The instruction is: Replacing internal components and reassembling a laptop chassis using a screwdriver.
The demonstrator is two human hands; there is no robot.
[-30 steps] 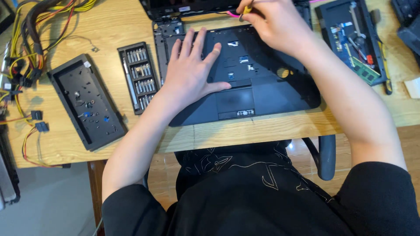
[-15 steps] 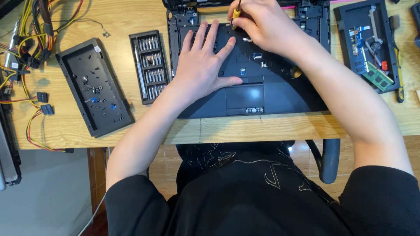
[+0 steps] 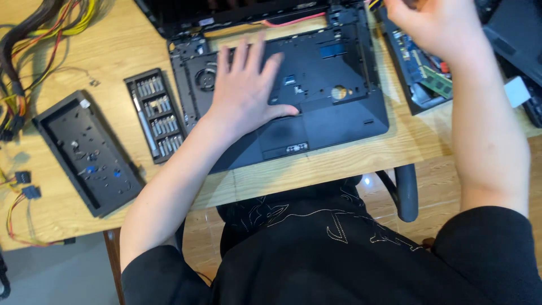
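The laptop base (image 3: pixel 316 107) is lying mid-desk, long axis running nine to three. We are pressing our left hand (image 3: pixel 248 90) flat on it, fingers spread, holding nothing. Our right hand (image 3: pixel 435 22) is hovering at two o'clock over the parts tray (image 3: pixel 420 93); its grip we cannot tell.

The bare left hand (image 3: pixel 248 93) lies flat, palm down, fingers spread, forearm stretched forward; the bare right hand (image 3: pixel 435 25) is raised, blurred, fingers curled, its grip unclear.

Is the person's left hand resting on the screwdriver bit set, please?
No, the left hand lies flat on the opened laptop, beside the bit set.
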